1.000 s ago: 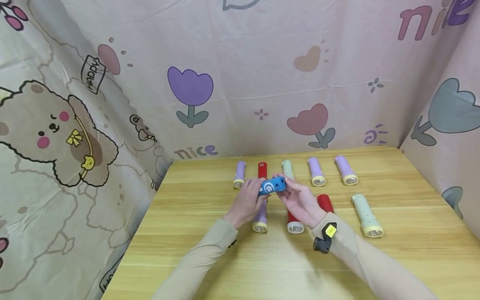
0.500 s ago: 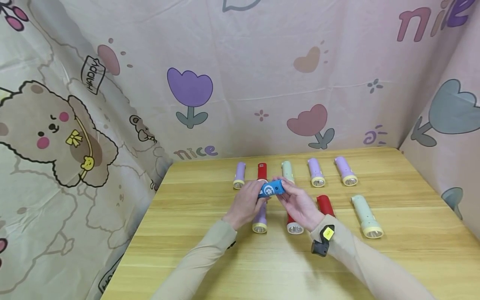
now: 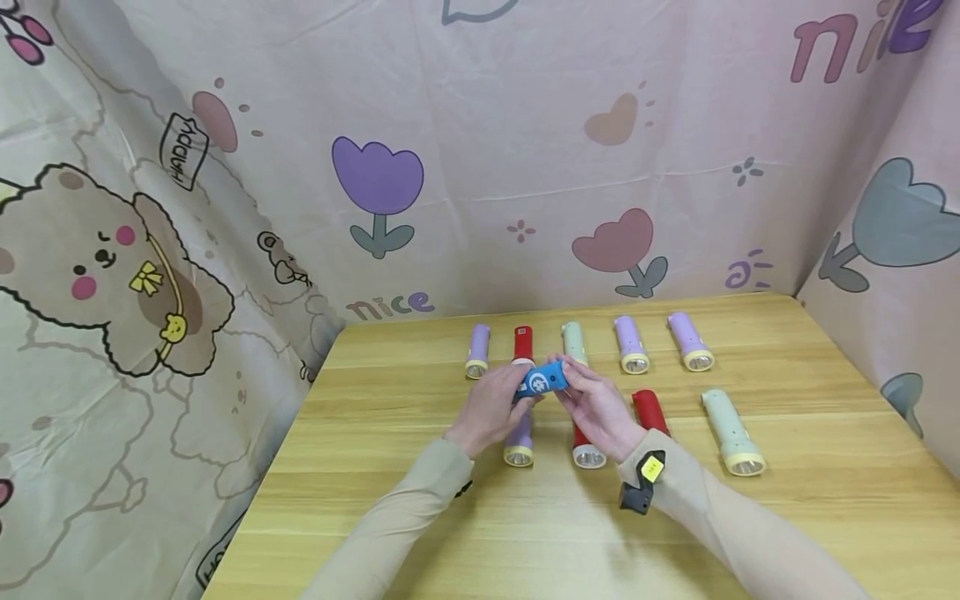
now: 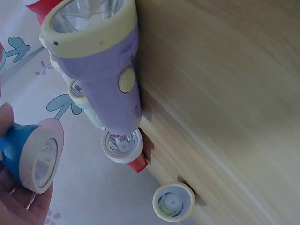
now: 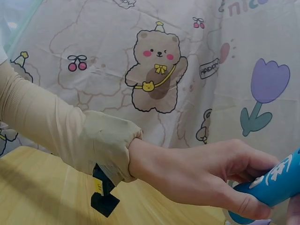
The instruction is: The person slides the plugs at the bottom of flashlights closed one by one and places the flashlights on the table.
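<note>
Both hands hold a blue flashlight (image 3: 542, 382) above the middle of the table, tilted sideways. My left hand (image 3: 487, 408) grips it near the lamp end; in the left wrist view its white-rimmed head (image 4: 43, 161) shows between thumb and fingers. At the tail end, the fingers of my right hand (image 3: 600, 408) pinch the blue body. The right wrist view shows the left hand (image 5: 201, 173) wrapped round the blue barrel (image 5: 274, 187). Beneath the hands lie a purple flashlight (image 3: 519, 442) and a red flashlight (image 3: 588, 454), each partly covered.
A back row holds a purple flashlight (image 3: 477, 350), a red one (image 3: 523, 342), a mint one (image 3: 573, 340) and two more purple ones. Right of the hands lie another red flashlight (image 3: 649, 410) and a mint flashlight (image 3: 733, 433). Printed cloth (image 3: 517, 125) hangs behind the wooden table (image 3: 360, 417).
The blue flashlight has turned slightly about its length in the hands, and its tail end has dropped a little. The right wrist has shifted slightly left. The other flashlights have not moved.
</note>
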{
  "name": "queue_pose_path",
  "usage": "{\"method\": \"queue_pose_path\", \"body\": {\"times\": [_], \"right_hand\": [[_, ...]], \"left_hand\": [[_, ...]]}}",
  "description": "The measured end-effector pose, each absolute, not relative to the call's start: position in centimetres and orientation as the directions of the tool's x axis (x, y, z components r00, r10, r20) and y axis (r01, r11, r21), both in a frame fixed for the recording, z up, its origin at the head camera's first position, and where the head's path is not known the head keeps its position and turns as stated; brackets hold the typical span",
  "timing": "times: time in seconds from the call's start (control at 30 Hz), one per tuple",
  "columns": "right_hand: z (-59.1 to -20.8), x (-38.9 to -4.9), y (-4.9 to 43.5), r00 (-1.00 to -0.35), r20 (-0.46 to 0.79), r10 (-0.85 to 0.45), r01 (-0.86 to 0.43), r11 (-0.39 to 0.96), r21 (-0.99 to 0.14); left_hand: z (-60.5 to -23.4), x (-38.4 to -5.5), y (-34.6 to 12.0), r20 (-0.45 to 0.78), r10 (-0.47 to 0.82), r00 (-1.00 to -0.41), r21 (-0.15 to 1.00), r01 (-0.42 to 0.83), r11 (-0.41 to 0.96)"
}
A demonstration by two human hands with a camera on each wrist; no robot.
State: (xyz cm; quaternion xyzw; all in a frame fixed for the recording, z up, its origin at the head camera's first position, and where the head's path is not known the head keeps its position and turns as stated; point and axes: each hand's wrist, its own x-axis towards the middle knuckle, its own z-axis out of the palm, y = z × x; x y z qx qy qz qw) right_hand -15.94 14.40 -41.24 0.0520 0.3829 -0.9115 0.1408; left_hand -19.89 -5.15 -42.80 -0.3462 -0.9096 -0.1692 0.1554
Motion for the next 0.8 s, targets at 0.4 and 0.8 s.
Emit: {"method": "queue_pose_path", "body": {"times": [0.4, 0.8], "right_hand": [[-41.2, -16.0, 14.4, -0.953, -0.199, -0.227, 0.302, -0.685, -0.663], [-40.6, -16.1, 14.1, -0.969, -0.182, -0.167, 0.244, -0.525, -0.816]], "left_hand": [[-42.3, -19.7, -5.0, 0.381, 0.555, -0.739, 0.214, 0.655, 0.725], [-41.6, -19.7, -5.0, 0.361, 0.557, -0.748, 0.164, 0.639, 0.752]]}}
